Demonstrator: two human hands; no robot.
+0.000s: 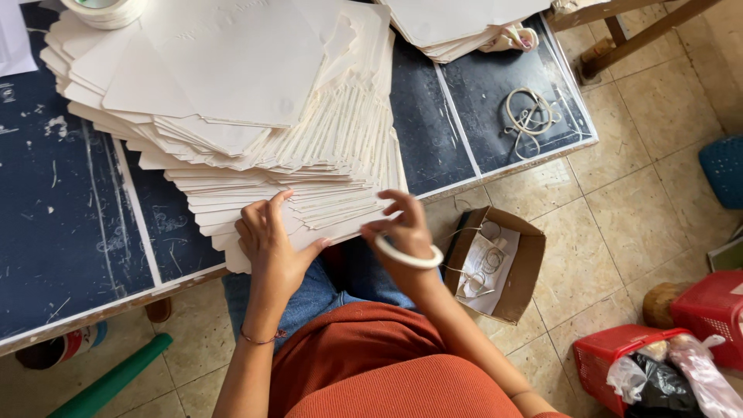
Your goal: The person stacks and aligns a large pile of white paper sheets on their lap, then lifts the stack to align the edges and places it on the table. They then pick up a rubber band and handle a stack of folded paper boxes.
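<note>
A big fanned stack of flat cream-white paper pieces (255, 108) lies on a dark blue table (70, 232). My left hand (271, 244) rests on the near edge of the stack, fingers spread over the lowest sheets. At the stack's right corner my right hand (402, 224) pinches the sheets. A white bangle (408, 255) rings that wrist.
A second paper pile (457, 23) and loose rubber bands (530, 112) lie at the table's far right. A tape roll (104, 9) sits on the stack. An open cardboard box (495, 263) with bands stands on the tiled floor, red baskets (642, 364) to its right.
</note>
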